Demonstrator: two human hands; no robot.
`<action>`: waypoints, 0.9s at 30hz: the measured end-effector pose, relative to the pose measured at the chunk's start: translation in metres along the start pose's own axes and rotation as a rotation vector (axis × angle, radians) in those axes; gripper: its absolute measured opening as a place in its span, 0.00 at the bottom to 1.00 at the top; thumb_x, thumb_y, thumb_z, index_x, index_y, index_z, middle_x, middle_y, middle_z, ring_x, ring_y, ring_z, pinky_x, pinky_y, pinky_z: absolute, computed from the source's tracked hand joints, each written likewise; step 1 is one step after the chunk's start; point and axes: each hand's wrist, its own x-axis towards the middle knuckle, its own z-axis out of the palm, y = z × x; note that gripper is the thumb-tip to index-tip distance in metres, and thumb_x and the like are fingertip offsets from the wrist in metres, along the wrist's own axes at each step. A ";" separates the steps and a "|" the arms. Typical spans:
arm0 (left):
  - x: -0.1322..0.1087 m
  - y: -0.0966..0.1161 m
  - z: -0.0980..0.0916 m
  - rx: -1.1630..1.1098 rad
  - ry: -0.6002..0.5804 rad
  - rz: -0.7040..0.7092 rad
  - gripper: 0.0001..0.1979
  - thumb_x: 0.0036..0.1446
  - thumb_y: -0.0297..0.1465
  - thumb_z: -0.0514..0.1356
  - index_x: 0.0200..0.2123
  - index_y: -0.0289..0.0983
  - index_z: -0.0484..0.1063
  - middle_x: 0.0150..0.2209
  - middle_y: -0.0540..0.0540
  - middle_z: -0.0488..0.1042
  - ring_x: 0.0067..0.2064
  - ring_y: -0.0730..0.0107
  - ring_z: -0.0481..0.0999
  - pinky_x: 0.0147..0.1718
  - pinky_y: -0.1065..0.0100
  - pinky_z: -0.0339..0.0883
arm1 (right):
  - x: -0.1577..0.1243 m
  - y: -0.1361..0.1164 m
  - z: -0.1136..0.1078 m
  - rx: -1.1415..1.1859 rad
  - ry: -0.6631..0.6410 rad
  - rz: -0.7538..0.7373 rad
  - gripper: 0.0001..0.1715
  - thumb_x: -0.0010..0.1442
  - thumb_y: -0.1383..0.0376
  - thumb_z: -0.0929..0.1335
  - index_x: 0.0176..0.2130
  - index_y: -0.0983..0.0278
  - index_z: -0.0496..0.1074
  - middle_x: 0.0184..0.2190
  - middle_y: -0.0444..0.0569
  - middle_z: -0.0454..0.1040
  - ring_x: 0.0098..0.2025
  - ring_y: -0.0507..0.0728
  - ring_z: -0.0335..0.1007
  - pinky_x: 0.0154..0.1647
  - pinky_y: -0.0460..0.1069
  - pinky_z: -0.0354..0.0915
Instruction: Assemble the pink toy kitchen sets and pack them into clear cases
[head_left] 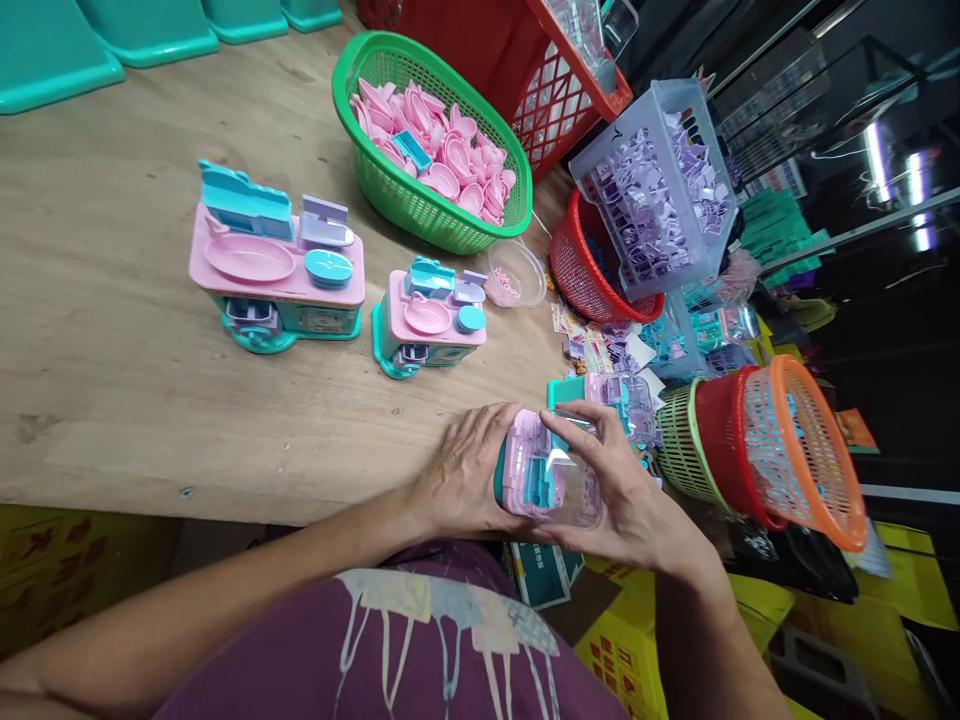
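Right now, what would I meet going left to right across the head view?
Leftmost teal plastic piece, larger toy kitchen, smaller toy kitchen, clear-covered toy between left hand and right hand, light-green basket, orange basket.

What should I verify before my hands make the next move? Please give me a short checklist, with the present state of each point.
1. Left hand holding the toy by its pink and green side: ok.
2. Right hand around the clear cover: ok.
3. Blue piece visible through the cover: ok.
4. Cover fully seated all round: cannot tell; the hands hide part of its edge.
5. Clear covers on the left table toy and right table toy: not ok, both stand uncovered.
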 end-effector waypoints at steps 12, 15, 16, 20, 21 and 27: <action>0.000 0.002 0.000 -0.021 0.013 -0.013 0.52 0.40 0.47 0.68 0.64 0.38 0.48 0.60 0.38 0.62 0.61 0.50 0.61 0.60 0.51 0.55 | 0.000 -0.015 -0.006 -0.119 -0.013 -0.001 0.53 0.54 0.54 0.74 0.69 0.52 0.46 0.62 0.57 0.49 0.65 0.71 0.49 0.61 0.66 0.63; 0.000 0.001 0.000 -0.013 0.021 0.000 0.53 0.40 0.47 0.68 0.65 0.38 0.47 0.61 0.38 0.61 0.61 0.50 0.60 0.60 0.51 0.55 | 0.002 -0.014 -0.004 -0.113 0.001 -0.031 0.53 0.54 0.54 0.74 0.69 0.53 0.47 0.61 0.57 0.49 0.65 0.71 0.49 0.60 0.66 0.64; -0.001 0.001 0.001 -0.009 0.023 -0.001 0.53 0.40 0.46 0.68 0.65 0.38 0.47 0.61 0.38 0.61 0.61 0.49 0.60 0.60 0.51 0.54 | 0.003 -0.013 -0.004 -0.106 0.008 -0.047 0.53 0.54 0.55 0.74 0.69 0.53 0.48 0.61 0.58 0.49 0.65 0.71 0.49 0.61 0.66 0.63; 0.000 0.000 0.001 0.001 0.015 -0.008 0.52 0.40 0.46 0.68 0.64 0.37 0.48 0.61 0.37 0.61 0.61 0.49 0.60 0.60 0.51 0.55 | 0.004 -0.007 -0.001 -0.062 0.042 -0.095 0.52 0.52 0.56 0.74 0.68 0.55 0.50 0.61 0.57 0.49 0.66 0.70 0.48 0.63 0.67 0.59; 0.000 0.000 0.000 0.001 0.013 -0.009 0.52 0.40 0.46 0.68 0.64 0.37 0.48 0.61 0.37 0.61 0.61 0.49 0.61 0.60 0.51 0.55 | 0.003 -0.005 0.000 -0.045 0.045 -0.098 0.53 0.51 0.57 0.75 0.68 0.55 0.50 0.61 0.57 0.49 0.66 0.70 0.48 0.64 0.67 0.59; 0.001 0.002 0.000 -0.021 0.031 -0.017 0.51 0.39 0.48 0.68 0.63 0.38 0.51 0.60 0.38 0.63 0.60 0.49 0.62 0.59 0.51 0.55 | 0.000 0.001 0.008 0.032 0.082 -0.068 0.54 0.49 0.59 0.76 0.67 0.55 0.52 0.60 0.56 0.50 0.65 0.69 0.49 0.64 0.67 0.57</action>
